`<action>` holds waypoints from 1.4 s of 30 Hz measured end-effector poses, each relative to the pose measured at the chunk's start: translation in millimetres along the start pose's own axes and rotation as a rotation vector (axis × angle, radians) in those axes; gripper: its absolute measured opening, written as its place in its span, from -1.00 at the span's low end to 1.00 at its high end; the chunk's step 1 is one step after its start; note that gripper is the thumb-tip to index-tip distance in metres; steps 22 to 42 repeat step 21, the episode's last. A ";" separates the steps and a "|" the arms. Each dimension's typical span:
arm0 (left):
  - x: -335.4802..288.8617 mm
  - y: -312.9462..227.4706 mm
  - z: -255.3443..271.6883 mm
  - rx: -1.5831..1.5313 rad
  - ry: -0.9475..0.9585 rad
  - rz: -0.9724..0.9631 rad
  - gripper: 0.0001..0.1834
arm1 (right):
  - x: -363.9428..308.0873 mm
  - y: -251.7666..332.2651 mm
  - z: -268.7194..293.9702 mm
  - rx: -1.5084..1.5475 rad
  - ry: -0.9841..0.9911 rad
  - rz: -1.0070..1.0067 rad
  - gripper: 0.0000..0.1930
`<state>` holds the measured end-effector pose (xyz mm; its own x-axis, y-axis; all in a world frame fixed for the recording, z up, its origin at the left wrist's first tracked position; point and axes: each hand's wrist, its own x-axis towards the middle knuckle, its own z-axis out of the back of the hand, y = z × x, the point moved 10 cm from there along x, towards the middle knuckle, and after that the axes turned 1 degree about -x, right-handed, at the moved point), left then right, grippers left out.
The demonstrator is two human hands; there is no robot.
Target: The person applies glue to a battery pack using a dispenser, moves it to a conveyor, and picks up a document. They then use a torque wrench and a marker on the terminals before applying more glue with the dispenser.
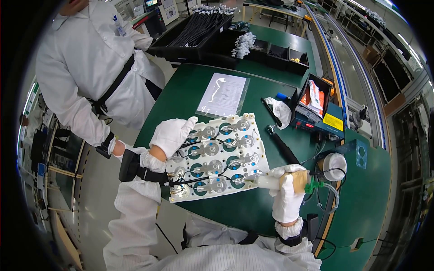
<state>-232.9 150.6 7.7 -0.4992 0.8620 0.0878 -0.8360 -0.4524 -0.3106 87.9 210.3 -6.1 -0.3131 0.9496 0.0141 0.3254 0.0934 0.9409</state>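
A white plastic panel (212,178) lies slightly askew on the green bench. It carries rows of clear round parts with blue dots, and black wires run between them. At its upper-left edge is my left hand (173,136), in a white glove, closed on that edge with one finger stretched along it. My gloved right hand (287,192) is wrapped round a dispensing syringe (270,182) with a tan band, a green fitting and a clear hose. The syringe tip points left, at the clear parts near the panel's lower-right corner. Whether it touches them I cannot tell.
A printed sheet (223,95) in a clear sleeve lies beyond the panel. To the right are a black-handled tool (284,147), a white cloth (280,111), a blue control box (332,119) and a white cup (334,166). Black bins (199,52) line the back. A co-worker (97,67) stands at left.
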 end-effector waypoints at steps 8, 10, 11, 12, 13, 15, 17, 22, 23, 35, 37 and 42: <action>17.6 -28.4 -19.0 -0.123 0.257 -0.027 -0.26 | 1.2 -6.2 3.9 0.051 0.040 0.027 -0.56; 12.5 -39.8 -16.1 -0.054 0.142 -0.013 -0.35 | 2.7 1.1 3.3 0.056 0.019 0.151 -0.54; 9.4 -47.4 -7.4 -0.019 0.073 0.003 -0.40 | 2.1 10.9 4.2 0.050 -0.001 0.267 -0.51; 9.2 -44.0 -7.3 0.008 0.069 0.014 -0.42 | 5.0 18.9 1.6 0.076 0.018 0.264 -0.50; 6.6 -43.5 -5.3 0.016 0.059 0.014 -0.42 | 10.5 27.8 -1.1 0.103 0.039 0.260 -0.50; 1.4 -50.1 -1.9 0.033 0.008 0.005 -0.45 | 24.5 40.2 -0.9 0.065 0.007 0.266 -0.55; -11.8 -65.0 12.4 0.058 -0.080 -0.116 -0.51 | 39.8 41.6 -5.0 0.112 0.060 0.172 -0.58; -48.5 -88.8 41.9 0.103 -0.221 -0.174 -0.59 | 55.2 55.0 -20.7 0.150 0.148 0.147 -0.59; -48.5 -88.8 41.9 0.103 -0.221 -0.174 -0.59 | 55.2 55.0 -20.7 0.150 0.148 0.147 -0.59; -48.5 -88.8 41.9 0.103 -0.221 -0.174 -0.59 | 55.2 55.0 -20.7 0.150 0.148 0.147 -0.59; -48.5 -88.8 41.9 0.103 -0.221 -0.174 -0.59 | 55.2 55.0 -20.7 0.150 0.148 0.147 -0.59; -48.5 -88.8 41.9 0.103 -0.221 -0.174 -0.59 | 55.2 55.0 -20.7 0.150 0.148 0.147 -0.59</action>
